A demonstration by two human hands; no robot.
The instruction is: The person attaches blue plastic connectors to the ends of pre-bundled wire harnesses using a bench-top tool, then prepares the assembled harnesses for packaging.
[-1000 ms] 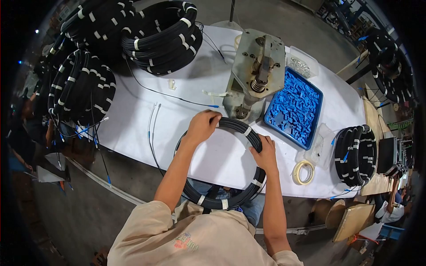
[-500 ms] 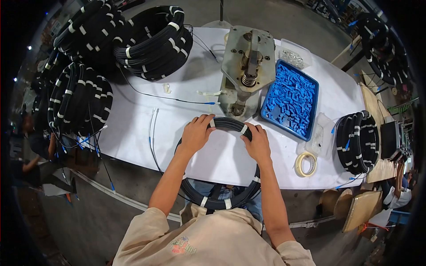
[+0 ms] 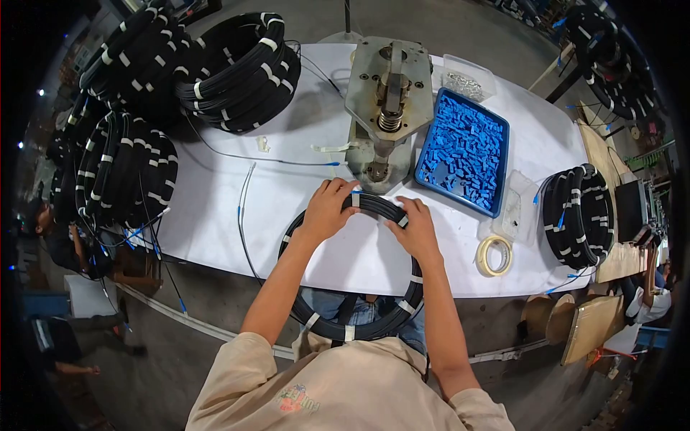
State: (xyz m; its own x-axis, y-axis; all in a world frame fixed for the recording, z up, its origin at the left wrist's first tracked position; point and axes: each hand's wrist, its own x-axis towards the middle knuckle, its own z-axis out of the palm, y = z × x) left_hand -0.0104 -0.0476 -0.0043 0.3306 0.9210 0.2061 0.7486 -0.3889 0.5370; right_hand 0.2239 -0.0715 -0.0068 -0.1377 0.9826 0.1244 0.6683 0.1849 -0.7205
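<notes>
Across the lower middle of the frame, the left hand [image 3: 328, 212] has its grip on the top of a black cable coil [image 3: 374, 331] banded with white tape, while the right hand [image 3: 415, 228] touches the coil's upper right. A metal press [image 3: 368, 108] stands at upper centre on the white counter [image 3: 208, 230], beside a blue tray [image 3: 454, 196] of small blue pieces [image 3: 463, 140]. A tape roll [image 3: 493, 272] lies right of centre; more coils [image 3: 241, 90] crowd the upper left.
</notes>
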